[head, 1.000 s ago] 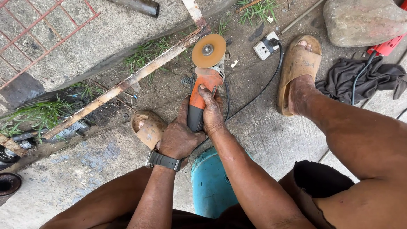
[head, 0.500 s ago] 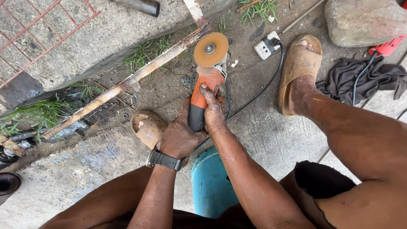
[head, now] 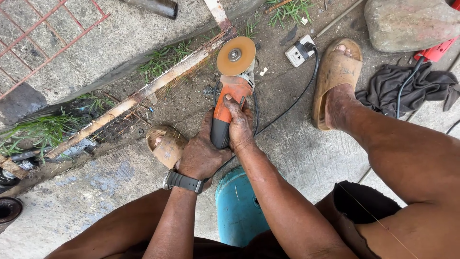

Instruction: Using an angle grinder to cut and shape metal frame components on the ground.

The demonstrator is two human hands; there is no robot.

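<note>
From my head camera, my left hand (head: 201, 154) is closed around the dark rear grip of the grinder (head: 229, 103), fingers wrapped tight. My right hand (head: 239, 125) is shut over the orange body just ahead of it, fingers (head: 234, 106) pointing toward the disc (head: 235, 56). The grinder lies out in front of me over the dirt, its disc touching the rusty bar (head: 143, 93) that runs slantwise across the ground. Its cord (head: 292, 103) curves right to a white socket (head: 299, 50). My left sandal (head: 166, 145) sits just beside my left hand; my right sandal (head: 335, 81) is near the socket. A blue stool (head: 237, 206) is under me. A dark cloth (head: 407, 86) lies right, a rock (head: 412, 21) above it.
</note>
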